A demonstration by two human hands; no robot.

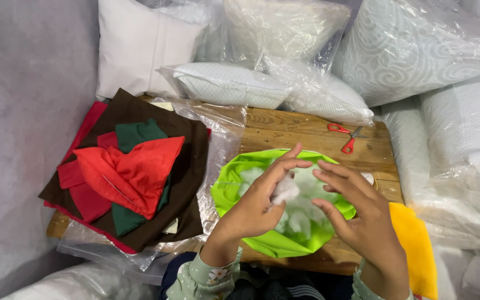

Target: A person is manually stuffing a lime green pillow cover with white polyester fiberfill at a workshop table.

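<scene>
A small tuft of white stuffing [285,189] sits pinched between the thumb and fingers of the left hand [262,200], held just above the open mouth of a lime-green fabric cover [229,186]. More white stuffing [301,219] lies inside that cover, directly below both hands. The right hand [359,214] hovers just beside the tuft, on its right, with fingers spread and slightly curled, holding nothing; its fingertips come near the left hand's thumb but stay apart from it.

The green cover rests on a wooden table [284,130]. Toward the far edge of the table, well apart from the hands, lies a pair of red-handled scissors [346,136]. At the right edge of the table, under the right wrist, a yellow cloth [418,244] hangs over the side.

To the left of the green cover lies a clear plastic bag [223,133], and on it a stack of folded fabric: a dark brown piece [187,166] beneath, green pieces [137,133] and red pieces [134,166] on top. Pillows wrapped in clear plastic [234,83] pile up behind and to the right of the table.
</scene>
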